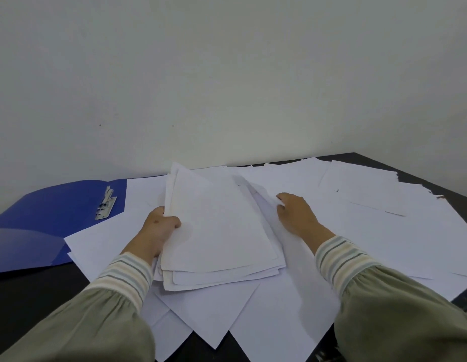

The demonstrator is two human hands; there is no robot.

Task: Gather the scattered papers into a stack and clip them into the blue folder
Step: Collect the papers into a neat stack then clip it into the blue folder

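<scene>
The left hand (159, 228) has a closed grip on the paper stack (219, 231); the right hand (296, 214) pinches a loose sheet (263, 202).

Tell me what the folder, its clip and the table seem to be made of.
Folder: probably plastic; smooth blue cover with a soft glossy sheen near its front corner.
Clip: looks like metal; silvery, shiny, thin flat bar with a raised lever.
Table: dark, matte black top; whether laminate, painted wood or something else cannot be told from here.
</scene>
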